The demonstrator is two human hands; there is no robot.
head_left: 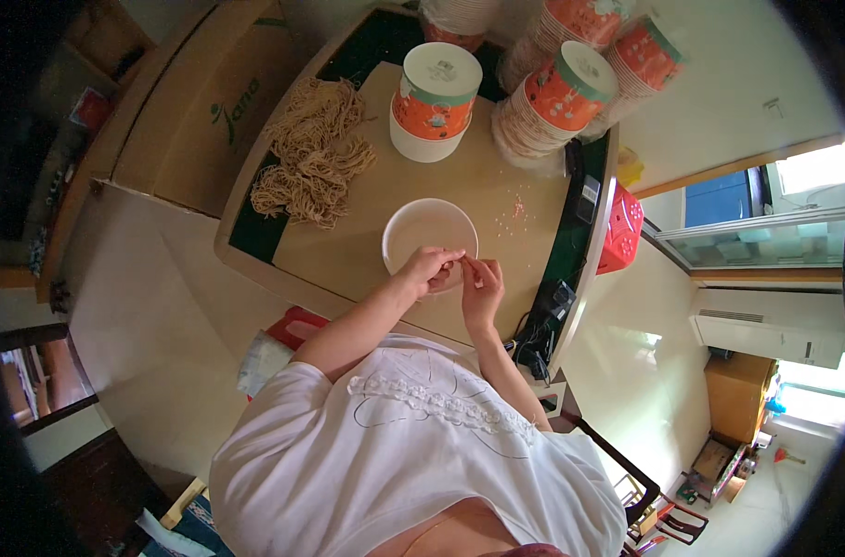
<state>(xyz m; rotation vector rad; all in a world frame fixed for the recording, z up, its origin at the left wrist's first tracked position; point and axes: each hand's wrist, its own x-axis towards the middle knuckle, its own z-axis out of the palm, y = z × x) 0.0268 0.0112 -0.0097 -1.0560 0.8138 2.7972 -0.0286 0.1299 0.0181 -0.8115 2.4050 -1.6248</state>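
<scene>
My left hand (429,269) and my right hand (483,280) meet over the near right rim of a white round paper tub (419,223), fingertips pinched together. Whatever lies between the fingertips is too small to make out. Inside the tub, the part I can see is pale and plain. Behind it stands an upside-down orange and white paper tub (436,113) with a green band, stacked on a white one. To the left lies a loose heap of tan cord (318,148).
Stacks of orange-patterned paper tubs (566,93), some in clear plastic, stand at the back right. Small pale and reddish bits (517,212) lie scattered on the brown board (330,269). Black cables (534,348) sit at the right edge. A large cardboard box (204,111) stands left.
</scene>
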